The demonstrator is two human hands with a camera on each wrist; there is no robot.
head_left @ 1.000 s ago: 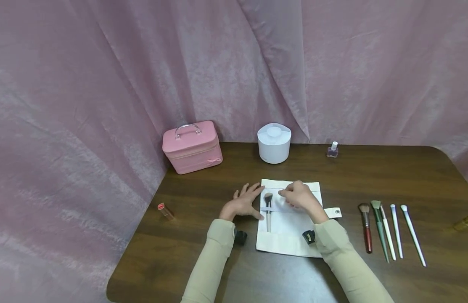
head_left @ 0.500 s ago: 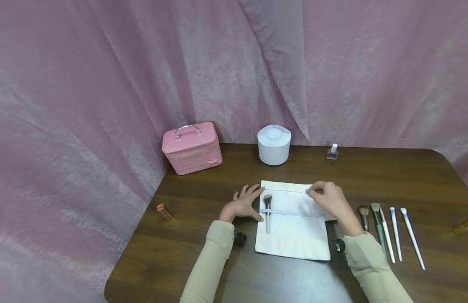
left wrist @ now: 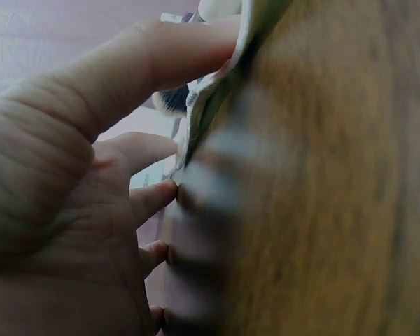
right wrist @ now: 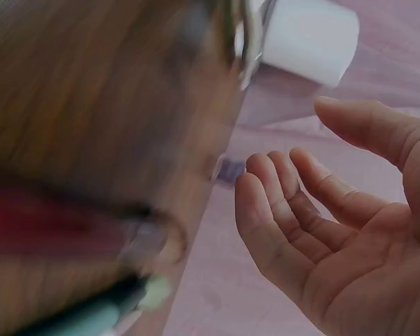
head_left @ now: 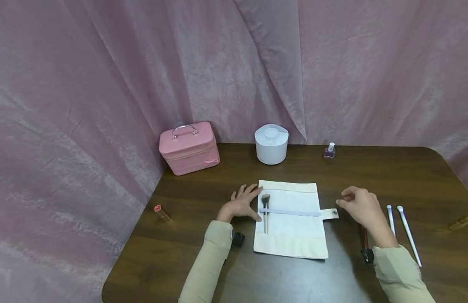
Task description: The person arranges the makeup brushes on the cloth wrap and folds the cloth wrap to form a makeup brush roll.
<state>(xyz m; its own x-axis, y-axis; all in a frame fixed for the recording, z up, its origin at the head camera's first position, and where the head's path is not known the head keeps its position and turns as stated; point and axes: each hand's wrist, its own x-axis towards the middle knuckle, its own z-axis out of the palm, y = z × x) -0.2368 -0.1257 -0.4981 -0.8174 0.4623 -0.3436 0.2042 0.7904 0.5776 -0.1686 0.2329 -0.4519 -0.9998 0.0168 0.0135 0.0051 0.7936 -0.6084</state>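
A white fabric brush roll (head_left: 294,235) lies unfolded on the table. One dark-bristled makeup brush (head_left: 265,200) is tucked under its lilac strap at the left. My left hand (head_left: 241,205), fingers spread, touches the roll's left edge; the left wrist view shows thumb and fingertips along that edge. Off to the right, my right hand (head_left: 364,210) hovers over the loose brushes with nothing in its fingers. Beneath it, a red-handled brush (right wrist: 63,224) and a green brush (right wrist: 91,318) appear in the right wrist view. Beside it lie two white-handled brushes (head_left: 409,235).
Along the back stand a pink vanity case (head_left: 188,151), a white lidded container (head_left: 271,147) and a small nail polish bottle (head_left: 329,151). A lipstick (head_left: 162,213) lies at the left, a gold tube (head_left: 462,222) at the far right. The roll's snap tab (head_left: 329,214) sticks out rightward.
My right hand has moved rightward from above the roll, past its snap tab, to over the loose brushes, covering some of them. My left hand has stayed at the roll's left edge.
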